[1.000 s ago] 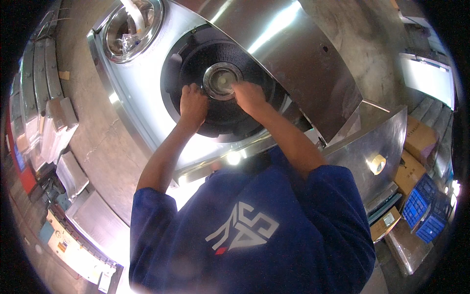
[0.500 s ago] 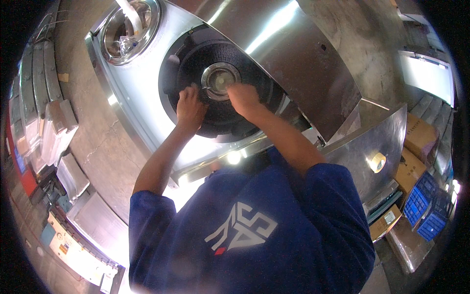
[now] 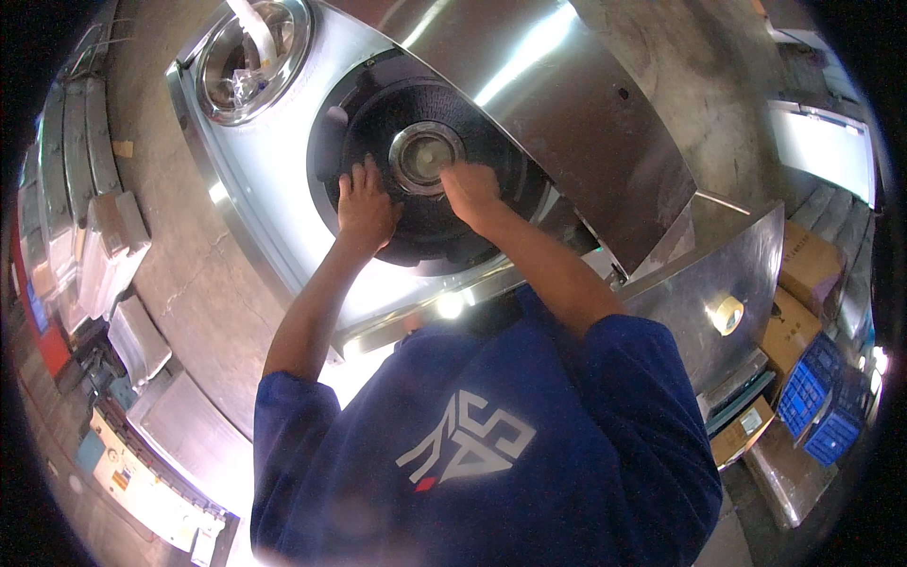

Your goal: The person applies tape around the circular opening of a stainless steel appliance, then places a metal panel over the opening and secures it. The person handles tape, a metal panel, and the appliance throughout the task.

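Before me is a large black round burner bowl [image 3: 378,104], set into a white and steel counter. At its centre is a metal ring [image 3: 397,144] with a pale round middle. My left hand [image 3: 369,210] lies on the left side of the black bowl, fingers stretched and slightly spread, holding nothing. Curled closed, my right hand [image 3: 470,194] is at the lower right edge of the metal ring. Whatever its fingers grip, if anything, is hidden under them.
Farther left on the counter, a steel basin [image 3: 210,87] holds a white pipe and clear plastic. A broad steel panel [image 3: 586,113] rises along the bowl's right side. To the right is a tape roll [image 3: 727,315] on a steel surface, beside cardboard boxes [image 3: 792,333] and blue crates [image 3: 809,383].
The fingers of my left hand have straightened and spread on the black bowl. My right hand stays at the metal ring, almost unmoved.
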`<state>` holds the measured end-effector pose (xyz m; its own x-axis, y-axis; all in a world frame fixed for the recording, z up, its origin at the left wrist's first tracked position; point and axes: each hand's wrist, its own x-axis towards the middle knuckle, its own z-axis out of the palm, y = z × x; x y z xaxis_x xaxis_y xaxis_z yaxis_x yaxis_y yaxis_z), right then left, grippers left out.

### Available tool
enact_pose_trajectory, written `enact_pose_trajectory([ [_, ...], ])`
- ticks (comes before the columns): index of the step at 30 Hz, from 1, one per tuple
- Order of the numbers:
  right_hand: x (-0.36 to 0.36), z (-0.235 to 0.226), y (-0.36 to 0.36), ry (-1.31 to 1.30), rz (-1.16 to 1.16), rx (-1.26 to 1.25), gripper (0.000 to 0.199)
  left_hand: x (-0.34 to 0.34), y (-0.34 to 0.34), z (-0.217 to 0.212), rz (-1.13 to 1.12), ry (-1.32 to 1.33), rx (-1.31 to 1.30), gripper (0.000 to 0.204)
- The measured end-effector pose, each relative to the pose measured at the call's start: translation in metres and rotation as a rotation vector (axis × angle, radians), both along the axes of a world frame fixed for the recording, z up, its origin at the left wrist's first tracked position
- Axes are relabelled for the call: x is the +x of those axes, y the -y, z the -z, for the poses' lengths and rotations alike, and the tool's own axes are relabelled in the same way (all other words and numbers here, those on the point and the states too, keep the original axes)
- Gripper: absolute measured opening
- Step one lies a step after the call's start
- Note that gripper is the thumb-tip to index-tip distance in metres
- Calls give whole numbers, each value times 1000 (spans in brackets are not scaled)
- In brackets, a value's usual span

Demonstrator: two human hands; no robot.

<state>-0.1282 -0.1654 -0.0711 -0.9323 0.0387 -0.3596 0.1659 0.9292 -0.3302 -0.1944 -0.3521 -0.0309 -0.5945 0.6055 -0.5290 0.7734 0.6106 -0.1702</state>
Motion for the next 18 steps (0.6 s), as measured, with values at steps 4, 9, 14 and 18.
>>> enact_pose_trajectory([
  [4, 0, -4, 2, -6, 19, -11, 9, 6, -5, 4, -12, 270, 205, 75],
  [9, 8, -3, 7, -204, -200, -133, 11, 10, -9, 8, -5, 315, -49, 86],
  [14, 14, 1, 10, -82, -198, -136, 17, 11, -10, 8, -5, 304, -92, 88],
  [18, 16, -1, 13, -68, -248, -73, 20, 14, -9, 11, -16, 284, -86, 89],
])
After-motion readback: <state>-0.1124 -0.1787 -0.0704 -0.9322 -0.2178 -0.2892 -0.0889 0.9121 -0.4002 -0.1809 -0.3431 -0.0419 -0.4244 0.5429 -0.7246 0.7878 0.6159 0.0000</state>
